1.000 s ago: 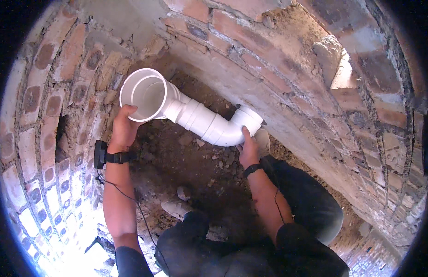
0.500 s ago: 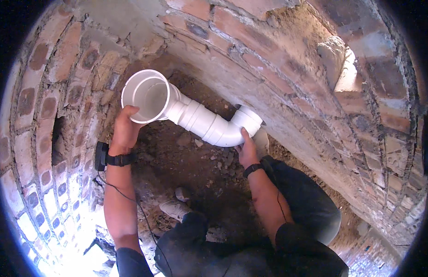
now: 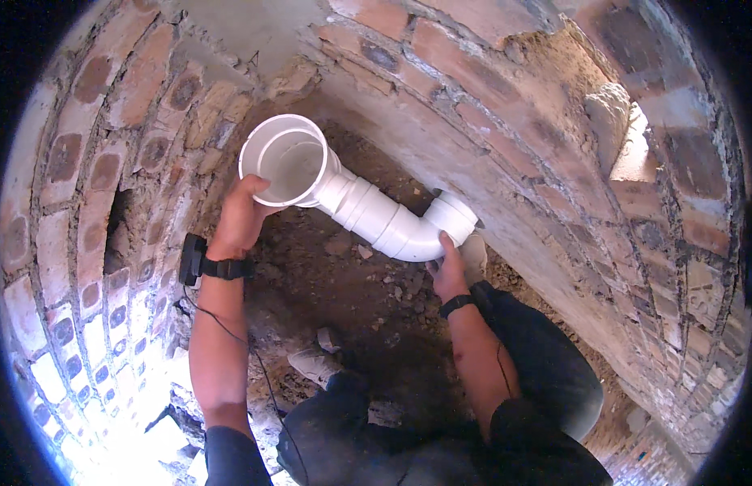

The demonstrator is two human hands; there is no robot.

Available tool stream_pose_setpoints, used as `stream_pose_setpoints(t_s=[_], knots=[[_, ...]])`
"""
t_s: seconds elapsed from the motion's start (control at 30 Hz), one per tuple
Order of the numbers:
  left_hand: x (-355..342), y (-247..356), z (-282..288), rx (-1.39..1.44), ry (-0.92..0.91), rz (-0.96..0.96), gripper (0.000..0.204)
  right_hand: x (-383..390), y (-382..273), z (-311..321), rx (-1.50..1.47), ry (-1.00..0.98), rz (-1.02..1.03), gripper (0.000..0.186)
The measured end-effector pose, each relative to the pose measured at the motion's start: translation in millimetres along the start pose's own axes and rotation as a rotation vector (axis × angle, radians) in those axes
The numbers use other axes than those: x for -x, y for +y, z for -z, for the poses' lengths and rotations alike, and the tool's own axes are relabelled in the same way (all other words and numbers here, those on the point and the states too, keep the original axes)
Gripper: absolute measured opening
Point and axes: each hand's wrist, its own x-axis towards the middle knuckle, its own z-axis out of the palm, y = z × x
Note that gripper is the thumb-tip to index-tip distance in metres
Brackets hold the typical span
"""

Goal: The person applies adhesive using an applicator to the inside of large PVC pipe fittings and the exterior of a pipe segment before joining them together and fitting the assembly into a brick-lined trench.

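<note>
The left hand (image 3: 243, 214) clasped the wide rim (image 3: 324, 159), thumb over it, and the right hand (image 3: 451, 271) gripped the elbow (image 3: 418, 240); the white pipe (image 3: 358, 206), I saw, spanned between them, dark soil (image 3: 331, 279) below them, a brick wall (image 3: 554, 194) beyond the right

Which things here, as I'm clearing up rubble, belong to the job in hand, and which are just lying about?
Job in hand:
White pipe assembly: wide mouth in left hand, elbow in right hand

Lying about:
Loose stone
Pale chip
Small rubble
</note>
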Motion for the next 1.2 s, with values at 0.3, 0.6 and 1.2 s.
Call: stream_pose_setpoints(t_s=[0.3,0.6,1.2], knots=[[-5.9,10.8,-4.7,0.010,-0.038,-0.009,0.057,1.4,0.1,-4.1,-0.045,-0.027,0.003,0.050],[-5.3,5.2,-2.6,0.047,0.033,0.025,0.049,2.4,-0.4,-6.8,-0.082,-0.023,0.001,0.054],[-14.5,-10.4,4.8,0.029,-0.004,0.016,0.056,-7.7,4.5,-4.1,-0.074,-0.029,0.017,0.053]])
